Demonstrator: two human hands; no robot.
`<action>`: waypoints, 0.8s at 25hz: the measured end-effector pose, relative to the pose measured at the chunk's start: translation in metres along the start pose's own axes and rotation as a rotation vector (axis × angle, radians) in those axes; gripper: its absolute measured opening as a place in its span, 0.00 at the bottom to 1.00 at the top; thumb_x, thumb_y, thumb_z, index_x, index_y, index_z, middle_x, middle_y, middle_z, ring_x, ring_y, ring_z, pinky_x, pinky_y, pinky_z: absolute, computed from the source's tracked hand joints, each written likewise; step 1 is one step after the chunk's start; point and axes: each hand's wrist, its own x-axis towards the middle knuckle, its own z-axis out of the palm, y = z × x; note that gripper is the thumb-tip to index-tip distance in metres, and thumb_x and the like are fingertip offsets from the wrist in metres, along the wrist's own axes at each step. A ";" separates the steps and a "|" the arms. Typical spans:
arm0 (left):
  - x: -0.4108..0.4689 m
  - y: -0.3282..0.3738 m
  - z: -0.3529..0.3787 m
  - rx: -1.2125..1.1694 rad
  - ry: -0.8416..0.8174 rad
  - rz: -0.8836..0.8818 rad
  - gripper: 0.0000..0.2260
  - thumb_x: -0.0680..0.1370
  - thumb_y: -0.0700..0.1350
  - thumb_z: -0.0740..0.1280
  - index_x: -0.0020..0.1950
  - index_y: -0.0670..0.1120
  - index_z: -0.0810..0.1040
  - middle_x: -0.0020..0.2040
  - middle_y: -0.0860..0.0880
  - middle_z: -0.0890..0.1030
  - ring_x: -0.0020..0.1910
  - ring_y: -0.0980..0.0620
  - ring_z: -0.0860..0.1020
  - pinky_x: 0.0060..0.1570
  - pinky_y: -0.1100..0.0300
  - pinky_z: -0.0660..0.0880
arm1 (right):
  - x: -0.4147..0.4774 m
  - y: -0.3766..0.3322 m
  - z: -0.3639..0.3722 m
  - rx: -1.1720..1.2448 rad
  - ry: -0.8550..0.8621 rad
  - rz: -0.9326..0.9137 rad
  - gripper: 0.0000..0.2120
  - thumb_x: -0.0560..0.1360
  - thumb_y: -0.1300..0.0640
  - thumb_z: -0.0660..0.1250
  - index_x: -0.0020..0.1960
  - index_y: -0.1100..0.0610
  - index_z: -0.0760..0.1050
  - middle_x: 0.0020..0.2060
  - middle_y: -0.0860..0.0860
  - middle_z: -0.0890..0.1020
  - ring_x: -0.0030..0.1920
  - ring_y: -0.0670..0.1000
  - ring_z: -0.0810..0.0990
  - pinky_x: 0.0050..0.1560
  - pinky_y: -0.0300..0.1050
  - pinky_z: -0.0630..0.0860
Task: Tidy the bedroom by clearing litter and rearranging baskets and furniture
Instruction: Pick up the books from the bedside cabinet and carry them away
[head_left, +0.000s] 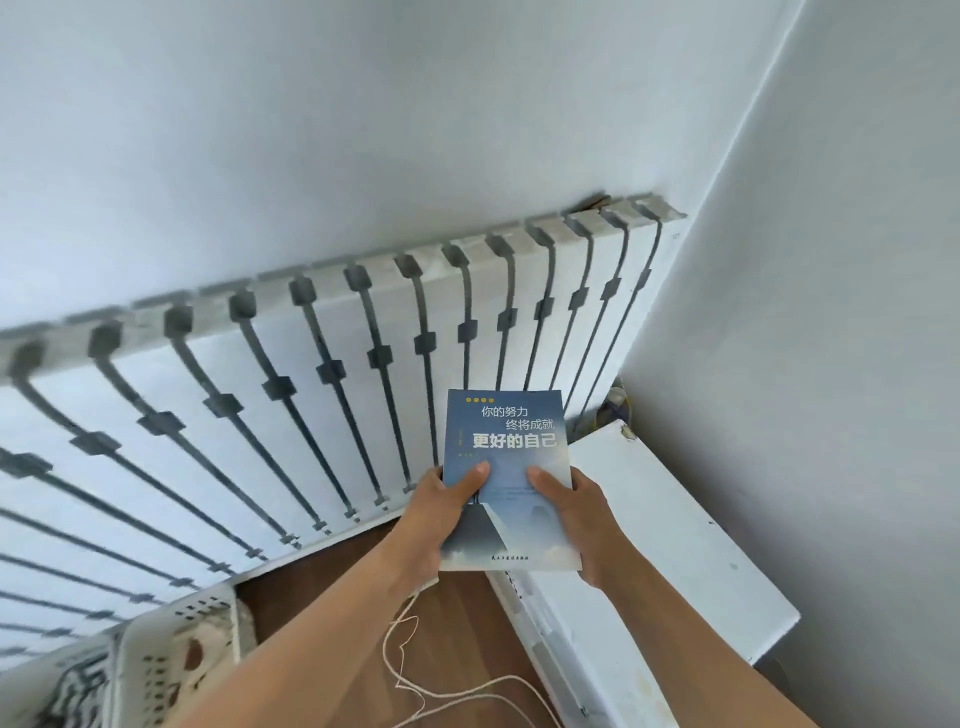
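Both hands were on a blue paperback book (506, 467), held upright in front of me, cover facing the camera. Left hand (441, 512) gripped the book's left edge, thumb pressed flat on the cover, fingers wrapped behind and out of sight. Right hand (574, 512) did the same on the right edge, thumb on the cover. So both were closed on the book, pinching it thumb-to-fingers. Book sat above the wooden floor (457, 618), in front of the white radiator (291, 395) on the wall, just left of a white cabinet (670, 551) tucked in the corner. The task's basket (171, 649), white and perforated, was at lower left, on the floor against the radiator, something beige inside; I couldn't tell what. A second patterned item beside it at the frame edge was too blurred to identify. A loose white string (410, 670) lay curled on the floor under my forearms.
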 end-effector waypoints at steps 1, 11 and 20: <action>-0.008 0.002 -0.019 -0.020 0.031 0.007 0.14 0.75 0.49 0.70 0.56 0.43 0.79 0.49 0.43 0.85 0.47 0.42 0.84 0.45 0.51 0.81 | -0.004 -0.001 0.020 -0.006 -0.033 -0.001 0.14 0.74 0.54 0.70 0.57 0.56 0.78 0.49 0.56 0.85 0.48 0.58 0.85 0.48 0.53 0.82; -0.121 0.008 -0.207 -0.205 0.295 0.115 0.16 0.73 0.50 0.72 0.57 0.43 0.79 0.50 0.41 0.85 0.47 0.40 0.83 0.46 0.47 0.81 | -0.072 0.025 0.218 -0.136 -0.300 0.018 0.15 0.73 0.56 0.72 0.57 0.61 0.77 0.50 0.61 0.84 0.47 0.62 0.84 0.46 0.55 0.82; -0.255 -0.020 -0.365 -0.371 0.610 0.223 0.12 0.74 0.48 0.71 0.53 0.42 0.80 0.45 0.43 0.84 0.40 0.45 0.84 0.35 0.57 0.81 | -0.160 0.082 0.394 -0.305 -0.607 0.049 0.14 0.72 0.54 0.73 0.55 0.58 0.78 0.47 0.59 0.85 0.47 0.62 0.84 0.48 0.60 0.82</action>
